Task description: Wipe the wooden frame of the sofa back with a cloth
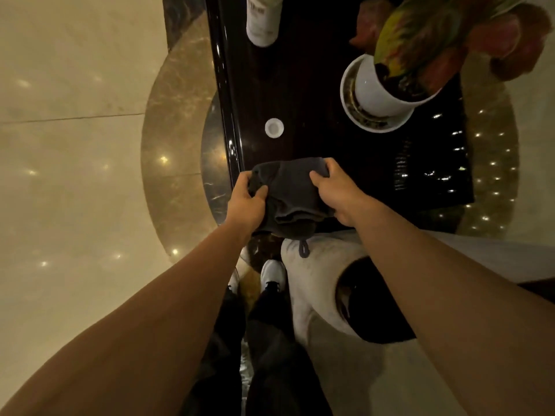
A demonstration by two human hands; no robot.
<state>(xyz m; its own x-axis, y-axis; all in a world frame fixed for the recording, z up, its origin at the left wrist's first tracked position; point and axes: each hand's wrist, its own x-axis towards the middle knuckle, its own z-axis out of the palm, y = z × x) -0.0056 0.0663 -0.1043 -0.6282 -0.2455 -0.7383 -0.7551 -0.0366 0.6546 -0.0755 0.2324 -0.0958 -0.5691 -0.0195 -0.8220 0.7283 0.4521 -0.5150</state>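
A dark grey cloth (289, 196), folded, lies at the near edge of a glossy dark wooden table (315, 115). My left hand (246, 202) grips its left side and my right hand (338, 193) grips its right side, fingers curled over the far edge. A small hanging loop of the cloth (304, 249) dangles below it. Beneath my right forearm sits a pale upholstered sofa arm (318, 283) with a dark opening. No wooden sofa frame can be made out in this view.
On the table stand a white bottle (263, 19), a small white cap (274, 127) and a white pot with a colourful plant (381, 91) on a saucer. Polished marble floor (75, 145) spreads to the left. My white shoes (271, 274) are below the table edge.
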